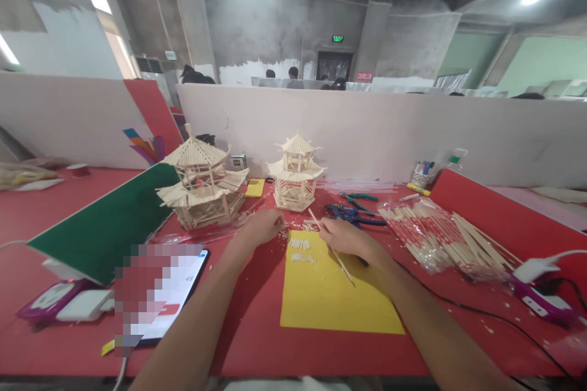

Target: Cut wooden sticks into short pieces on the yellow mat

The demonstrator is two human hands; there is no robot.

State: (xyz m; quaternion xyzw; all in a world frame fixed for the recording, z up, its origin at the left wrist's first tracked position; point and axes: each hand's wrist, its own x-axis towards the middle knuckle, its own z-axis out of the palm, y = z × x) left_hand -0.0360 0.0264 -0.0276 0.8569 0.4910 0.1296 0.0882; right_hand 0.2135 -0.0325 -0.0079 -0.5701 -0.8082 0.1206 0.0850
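Note:
My right hand (342, 236) is closed on a thin wooden stick (343, 269), which slants down across the yellow sheet (339, 305). My left hand (267, 225) has its fingers curled just left of the sheet, near scattered wood bits; whatever it may hold is too small to make out. Two rows of short stick pieces (299, 244) lie on the sheet's upper left part. Behind my hands stands a small two-tiered stick pagoda (296, 190). A larger stick pagoda (199, 174) stands to the left, its lower roof partly jutting out.
Right of the sheet lie blue-handled tools (348, 215), green-handled pliers (362, 197) and plastic bags of sticks (431, 238). A tablet-like screen (188, 299) and a power strip (50, 302) are at left. A green board (110, 226) and red board (486, 214) flank the table.

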